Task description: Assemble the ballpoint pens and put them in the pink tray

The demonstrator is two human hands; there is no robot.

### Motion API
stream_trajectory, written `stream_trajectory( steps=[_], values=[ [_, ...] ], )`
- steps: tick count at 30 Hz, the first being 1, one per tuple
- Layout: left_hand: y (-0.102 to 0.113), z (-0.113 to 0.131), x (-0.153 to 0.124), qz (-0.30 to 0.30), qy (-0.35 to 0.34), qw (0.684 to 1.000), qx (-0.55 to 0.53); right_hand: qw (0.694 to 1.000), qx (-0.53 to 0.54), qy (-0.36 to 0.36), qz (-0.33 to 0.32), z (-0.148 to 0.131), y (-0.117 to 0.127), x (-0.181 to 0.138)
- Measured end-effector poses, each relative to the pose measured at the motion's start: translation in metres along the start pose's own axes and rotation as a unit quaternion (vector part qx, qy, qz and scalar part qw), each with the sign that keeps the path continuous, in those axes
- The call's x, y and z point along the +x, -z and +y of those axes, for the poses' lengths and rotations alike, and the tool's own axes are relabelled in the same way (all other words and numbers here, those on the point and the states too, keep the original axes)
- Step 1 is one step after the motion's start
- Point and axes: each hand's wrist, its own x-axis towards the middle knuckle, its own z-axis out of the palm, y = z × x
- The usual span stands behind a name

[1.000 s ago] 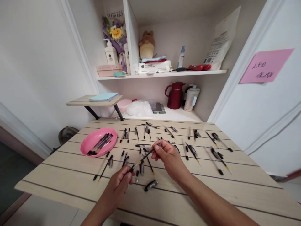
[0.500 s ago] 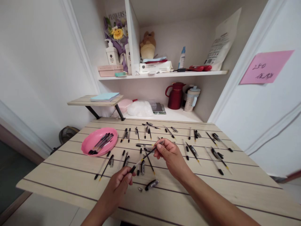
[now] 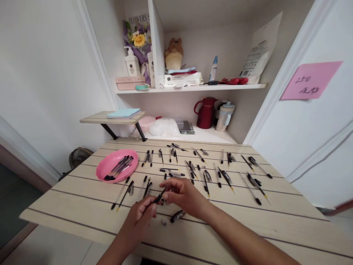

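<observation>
My left hand (image 3: 142,217) is closed around a pen barrel (image 3: 158,199), its dark grip end pointing up and to the right. My right hand (image 3: 184,193) has thumb and fingers pinched at that end, on the pen refill, most of which now sits inside the barrel. A pen cap (image 3: 178,216) lies just below the right hand, and a small metal pen tip (image 3: 163,222) rests beside it. The right hand partly covers other pen parts underneath.
A pink bowl (image 3: 99,173) with several pens stands at the left of the slatted table (image 3: 82,211). Groups of barrels, refills and caps (image 3: 226,176) lie across the table. Behind are a small raised stand (image 3: 95,118), a red jug (image 3: 205,114) and a tumbler (image 3: 225,117).
My right hand has moved down and left toward my left hand, and the refill has slid into the barrel. Pen parts behind the right hand's former place now show.
</observation>
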Motion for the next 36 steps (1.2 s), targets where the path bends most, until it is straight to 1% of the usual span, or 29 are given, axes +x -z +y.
stream_trajectory(
  steps=[2, 4, 5, 6, 8, 9, 10, 11, 12, 13, 15, 16, 18, 20, 21, 22, 24, 26, 27, 30, 33, 36],
  values=[
    [0.001, 0.000, 0.000, 0.001, 0.011, 1.000, -0.019, 0.999, -0.051, -0.007, 0.013, 0.005, -0.004, 0.000],
    [0.003, -0.002, 0.000, 0.009, 0.019, 0.999, -0.040, 0.985, -0.170, 0.001, 0.024, 0.009, -0.009, -0.003],
    [0.004, -0.003, 0.001, 0.014, 0.023, 0.998, -0.049, 0.969, -0.248, 0.008, 0.010, 0.011, -0.013, -0.006],
    [0.004, -0.004, 0.001, 0.019, 0.025, 0.998, -0.056, 0.944, -0.328, 0.018, -0.017, 0.013, -0.018, -0.009],
    [0.005, -0.004, 0.001, 0.024, 0.027, 0.997, -0.067, 0.880, -0.465, 0.030, -0.092, 0.017, -0.030, -0.015],
    [0.004, -0.004, 0.001, 0.026, 0.027, 0.997, -0.071, 0.847, -0.517, 0.034, -0.119, 0.020, -0.037, -0.018],
    [0.004, -0.003, 0.001, 0.028, 0.026, 0.996, -0.076, 0.819, -0.555, 0.037, -0.140, 0.023, -0.043, -0.020],
    [0.004, -0.002, 0.001, 0.029, 0.025, 0.996, -0.081, 0.799, -0.579, 0.040, -0.154, 0.025, -0.049, -0.022],
    [0.003, -0.002, 0.001, 0.030, 0.026, 0.996, -0.085, 0.787, -0.594, 0.043, -0.162, 0.027, -0.053, -0.023],
    [0.003, -0.002, 0.001, 0.031, 0.029, 0.995, -0.089, 0.780, -0.601, 0.045, -0.166, 0.028, -0.055, -0.023],
    [0.003, -0.002, 0.002, 0.031, 0.037, 0.995, -0.091, 0.781, -0.602, 0.044, -0.161, 0.029, -0.055, -0.023],
    [0.004, -0.003, 0.002, 0.032, 0.040, 0.995, -0.090, 0.786, -0.598, 0.040, -0.153, 0.027, -0.052, -0.022],
    [0.006, -0.006, 0.003, 0.037, 0.039, 0.995, -0.088, 0.807, -0.576, 0.021, -0.128, 0.024, -0.041, -0.020],
    [0.008, -0.009, 0.004, 0.046, 0.032, 0.995, -0.087, 0.833, -0.547, -0.008, -0.090, 0.020, -0.026, -0.017],
    [0.009, -0.010, 0.004, 0.050, 0.030, 0.994, -0.088, 0.840, -0.539, -0.017, -0.069, 0.019, -0.020, -0.015],
    [0.010, -0.011, 0.005, 0.052, 0.028, 0.994, -0.089, 0.842, -0.535, -0.023, -0.061, 0.018, -0.014, -0.013],
    [0.011, -0.013, 0.006, 0.052, 0.024, 0.994, -0.090, 0.842, -0.535, -0.017, -0.069, 0.018, -0.007, -0.010],
    [0.012, -0.014, 0.008, 0.047, 0.020, 0.995, -0.086, 0.834, -0.542, 0.002, -0.102, 0.019, -0.009, -0.007],
    [0.012, -0.014, 0.009, 0.043, 0.019, 0.995, -0.084, 0.826, -0.551, 0.013, -0.121, 0.020, -0.012, -0.006],
    [0.011, -0.015, 0.011, 0.033, 0.020, 0.996, -0.081, 0.788, -0.592, 0.042, -0.161, 0.023, -0.024, -0.004],
    [0.011, -0.017, 0.012, 0.033, 0.023, 0.996, -0.074, 0.764, -0.618, 0.056, -0.175, 0.026, -0.033, -0.001],
    [0.011, -0.019, 0.014, 0.042, 0.020, 0.996, -0.075, 0.759, -0.623, 0.062, -0.178, 0.028, -0.037, -0.001]
  ],
)
